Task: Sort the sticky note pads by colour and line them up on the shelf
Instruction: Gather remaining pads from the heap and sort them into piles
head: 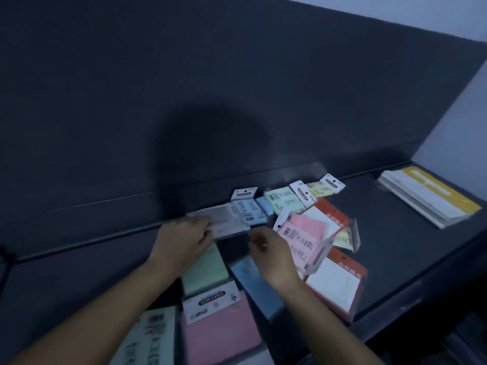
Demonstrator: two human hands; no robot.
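Dim light; fine print unreadable.

1. Dark back panel [184, 88] fills the upper view, with a head-shaped shadow on it at centre.
2. Dark shelf [395, 246] runs from 8 o'clock to 2 o'clock along the panel's foot.
3. Stack of flat yellow-edged packs [427, 196] lies at 3 o'clock, well apart from the rest.
4. Large pink pad [221, 335], header reading "STICKY NOTE", lies at 6 o'clock. A pale green pack [150, 335] lies just beside it at its 9 o'clock.
5. Two red-framed white packs: one [334, 285] at 4 o'clock of the hands, the other [326, 214] farther back. A tilted pink pack [303, 238] lies across them, with a small yellowish pack [345, 237] at its 3 o'clock.
6. Green pad [208, 267] and blue pad [253, 280] lie between the forearms, side by side.
7. Left hand [181, 238]: fingers curled over the near-left end of a pale clear-wrapped pack [226, 219], gripping it against the panel's foot.
8. Right hand [274, 251]: just beside that pack at its 5 o'clock, fingers curled, thumb and forefinger close together. Cannot tell whether it holds anything.
9. Row at the panel's foot, running towards 2 o'clock from the held pack: small blue pad [250, 212], small light green pad [282, 200], small yellow pad [320, 188], each touching the next.
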